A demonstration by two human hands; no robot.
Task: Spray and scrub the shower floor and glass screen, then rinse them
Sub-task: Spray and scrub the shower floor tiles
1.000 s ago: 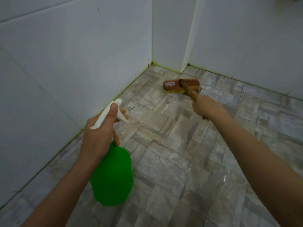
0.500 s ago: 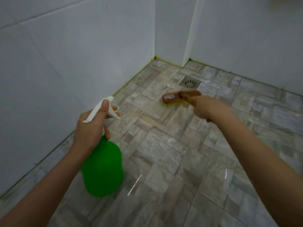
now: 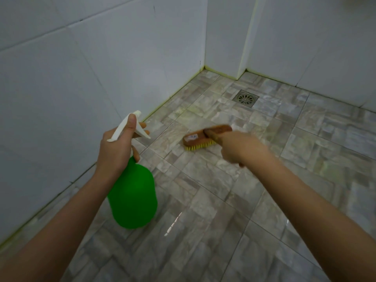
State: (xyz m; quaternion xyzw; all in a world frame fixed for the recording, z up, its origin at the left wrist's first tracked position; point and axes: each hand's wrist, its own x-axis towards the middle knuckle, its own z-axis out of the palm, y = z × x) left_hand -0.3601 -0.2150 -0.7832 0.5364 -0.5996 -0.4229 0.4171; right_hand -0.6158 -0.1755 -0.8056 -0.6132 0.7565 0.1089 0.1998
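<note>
Floor scrub: right hand (image 3: 242,148), fingers clamped on scrub brush (image 3: 194,138), is working the shower floor (image 3: 205,202); left hand (image 3: 116,151) is gripping the spray bottle (image 3: 132,196), probably spraying next.

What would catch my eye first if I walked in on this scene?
The bright green spray bottle stands out most, gripped by the left hand close to the white wall. To its right, the right hand holds a wooden brush, yellow bristles down on the tiled floor. A round metal drain sits beyond, near the corner.
</note>
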